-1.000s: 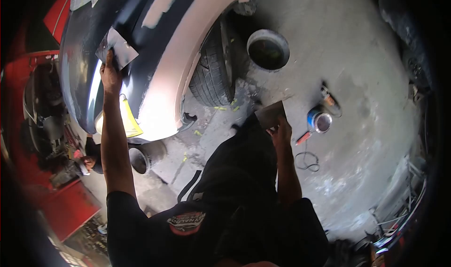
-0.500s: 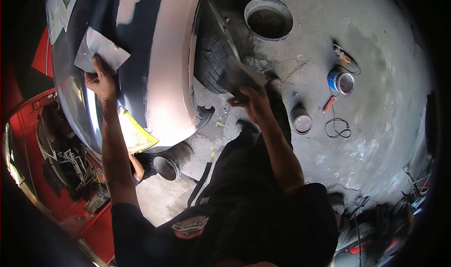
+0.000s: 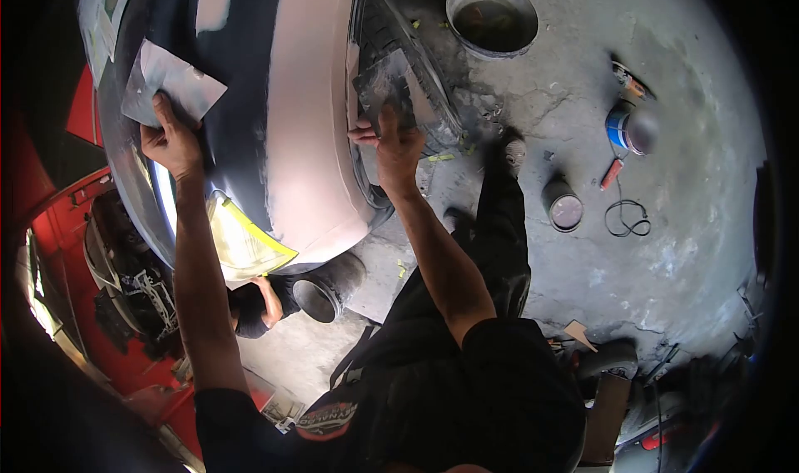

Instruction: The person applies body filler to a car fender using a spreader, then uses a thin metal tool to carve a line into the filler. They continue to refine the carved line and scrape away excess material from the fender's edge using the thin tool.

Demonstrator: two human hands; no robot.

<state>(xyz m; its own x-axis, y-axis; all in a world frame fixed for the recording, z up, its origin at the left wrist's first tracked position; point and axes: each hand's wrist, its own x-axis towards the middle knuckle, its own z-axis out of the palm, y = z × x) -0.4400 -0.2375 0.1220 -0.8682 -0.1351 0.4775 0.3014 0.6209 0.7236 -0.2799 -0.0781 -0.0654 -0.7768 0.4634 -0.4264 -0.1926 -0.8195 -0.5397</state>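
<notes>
My left hand (image 3: 173, 140) grips a flat, light grey square sheet (image 3: 173, 82) with the thumb on top, above the car's dark front panel. In my right hand (image 3: 395, 144) is a darker, smudged flat sheet (image 3: 389, 86), held beside the wheel arch over the tire. Between the hands runs the car's fender (image 3: 312, 115), coated in pale pink filler with black areas beside it. Yellow tape edges the headlight (image 3: 241, 236) below my left hand.
A bucket of murky water (image 3: 493, 19) stands on the concrete floor. Right of it are a blue can (image 3: 630, 130), another can (image 3: 566, 210), and a corded tool (image 3: 628, 80). A co-worker's arm (image 3: 270, 302) shows near a dark bucket (image 3: 316, 298).
My right hand has moved left with its sheet, nearer the fender edge. My left hand has shifted slightly left. More of the co-worker shows below the headlight.
</notes>
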